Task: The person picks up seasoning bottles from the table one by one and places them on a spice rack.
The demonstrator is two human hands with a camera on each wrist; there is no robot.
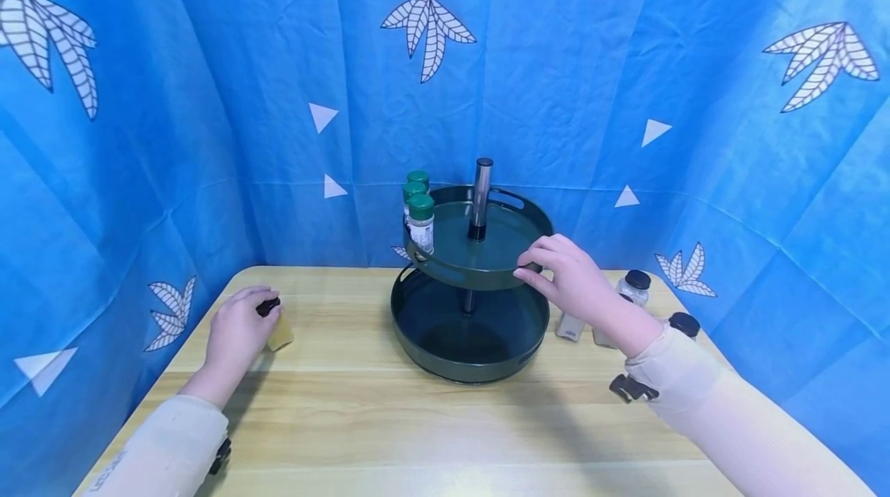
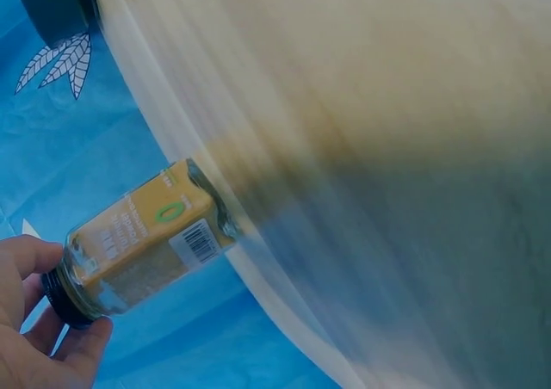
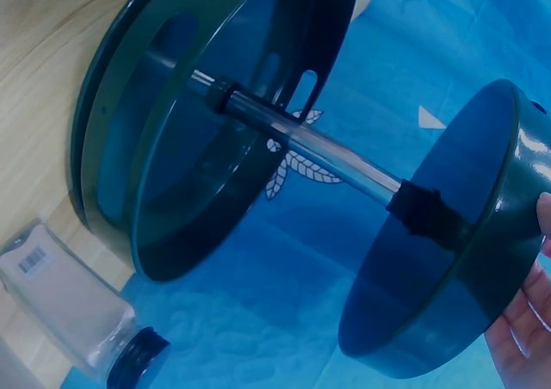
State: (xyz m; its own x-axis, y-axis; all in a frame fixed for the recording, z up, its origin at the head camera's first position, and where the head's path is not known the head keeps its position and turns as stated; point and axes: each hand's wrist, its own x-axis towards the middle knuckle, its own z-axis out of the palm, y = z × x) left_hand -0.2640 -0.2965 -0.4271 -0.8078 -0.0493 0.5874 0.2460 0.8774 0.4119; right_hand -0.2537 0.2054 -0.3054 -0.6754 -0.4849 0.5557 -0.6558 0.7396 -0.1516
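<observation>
My left hand point(image 1: 239, 325) pinches the black lid of a glass spice jar point(image 2: 146, 238) filled with yellow powder, over the left side of the table. The jar's label and barcode face the left wrist camera. At the middle of the table stands a dark green two-tier round spice rack point(image 1: 480, 280) with a silver centre pole. My right hand point(image 1: 573, 280) grips the near right wall of its upper tray point(image 3: 516, 208), thumb and fingers at the rim. Three green-capped spice bottles point(image 1: 421, 225) stand at the left of that upper tray.
Right of the rack, partly behind my right forearm, are several black-lidded jars point(image 1: 636, 286); one clear jar point(image 3: 73, 299) with pale contents stands close to the lower tray. A blue patterned curtain point(image 1: 431, 126) surrounds the back and sides of the wooden table point(image 1: 334, 420).
</observation>
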